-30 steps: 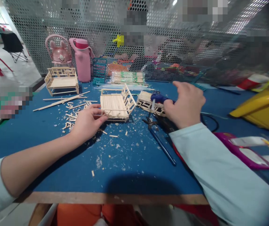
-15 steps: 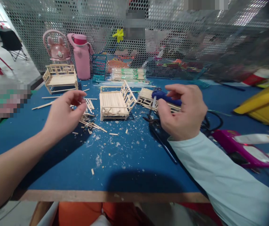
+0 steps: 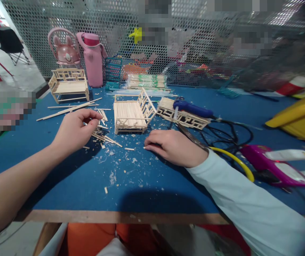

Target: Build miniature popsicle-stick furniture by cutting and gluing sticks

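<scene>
One stick bench (image 3: 69,87), 10:30 from table centre. Left hand (image 3: 74,129), 10: half-curled beside stick scraps (image 3: 108,139), grip can't tell. Stick frame (image 3: 129,113) upright at 12. Green print on stick packs (image 3: 147,81) behind it: unreadable. Right hand (image 3: 175,147), 3: just dropped from near glue gun (image 3: 193,108) (2 o'clock), so gun's unheld; fingertips at small stick bit (image 3: 144,147), pinch unclear.

Bench (image 3: 68,87) behind sticks (image 3: 69,110), bottle (image 3: 94,67) right of bench
</scene>
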The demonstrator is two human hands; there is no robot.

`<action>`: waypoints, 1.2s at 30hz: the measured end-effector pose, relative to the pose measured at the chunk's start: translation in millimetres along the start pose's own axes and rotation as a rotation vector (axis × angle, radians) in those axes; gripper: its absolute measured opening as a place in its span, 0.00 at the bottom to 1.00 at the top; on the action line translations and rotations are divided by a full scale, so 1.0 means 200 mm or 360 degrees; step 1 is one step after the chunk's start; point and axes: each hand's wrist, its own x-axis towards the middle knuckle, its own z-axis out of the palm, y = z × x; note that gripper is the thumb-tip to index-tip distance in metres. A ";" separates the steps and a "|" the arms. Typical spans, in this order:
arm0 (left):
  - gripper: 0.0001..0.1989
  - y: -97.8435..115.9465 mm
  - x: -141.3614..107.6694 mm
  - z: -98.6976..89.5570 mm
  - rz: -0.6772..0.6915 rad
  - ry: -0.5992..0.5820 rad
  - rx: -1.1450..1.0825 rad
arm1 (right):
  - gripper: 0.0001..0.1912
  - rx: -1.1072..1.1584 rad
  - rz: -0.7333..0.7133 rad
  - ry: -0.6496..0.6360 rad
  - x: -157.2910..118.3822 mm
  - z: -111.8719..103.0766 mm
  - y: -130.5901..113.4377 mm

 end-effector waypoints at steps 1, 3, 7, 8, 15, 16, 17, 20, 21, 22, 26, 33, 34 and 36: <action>0.11 0.00 -0.01 0.01 0.0025 0.0008 -0.0014 | 0.09 0.0012 0.0021 0.0032 0.00 0.00 -0.01; 0.11 0.02 -0.02 0.02 0.0071 0.0047 -0.0080 | 0.08 0.0145 0.0103 0.0142 0.01 0.00 -0.02; 0.11 0.07 -0.09 0.07 0.0169 0.0043 -0.0227 | 0.06 0.0595 0.0297 0.0421 0.03 0.02 -0.05; 0.11 0.08 -0.11 0.08 0.0202 -0.0012 -0.0237 | 0.05 0.0669 0.0331 0.0486 0.04 0.03 -0.06; 0.10 0.11 -0.17 0.14 0.0359 -0.0395 -0.0226 | 0.06 0.1207 0.0535 0.0583 0.06 0.05 -0.08; 0.10 0.11 -0.17 0.14 0.0354 -0.0416 -0.0229 | 0.06 0.1254 0.0593 0.0571 0.06 0.05 -0.08; 0.11 0.11 -0.17 0.15 0.0345 -0.0433 -0.0234 | 0.06 0.1286 0.0648 0.0565 0.06 0.05 -0.08; 0.12 0.11 -0.17 0.15 0.0324 -0.0463 -0.0224 | 0.07 0.1233 0.0743 0.0608 0.07 0.06 -0.08; 0.12 0.11 -0.17 0.15 0.0321 -0.0470 -0.0214 | 0.07 0.1153 0.0753 0.0655 0.07 0.06 -0.08; 0.12 0.11 -0.17 0.15 0.0319 -0.0477 -0.0207 | 0.07 0.1062 0.0757 0.0712 0.07 0.07 -0.08; 0.11 0.11 -0.18 0.16 0.0302 -0.0514 -0.0228 | 0.06 0.0865 0.0742 0.0870 0.08 0.07 -0.08; 0.14 0.18 -0.18 0.21 0.0023 -0.0533 -0.0561 | 0.07 0.1082 0.0376 0.0672 0.05 0.02 -0.17; 0.13 0.20 -0.18 0.22 0.0014 -0.0556 -0.0611 | 0.06 0.1074 0.0323 0.0643 0.05 0.01 -0.18; 0.13 0.22 -0.18 0.24 0.0033 -0.0570 -0.0643 | 0.06 0.1027 0.0253 0.0629 0.04 0.01 -0.19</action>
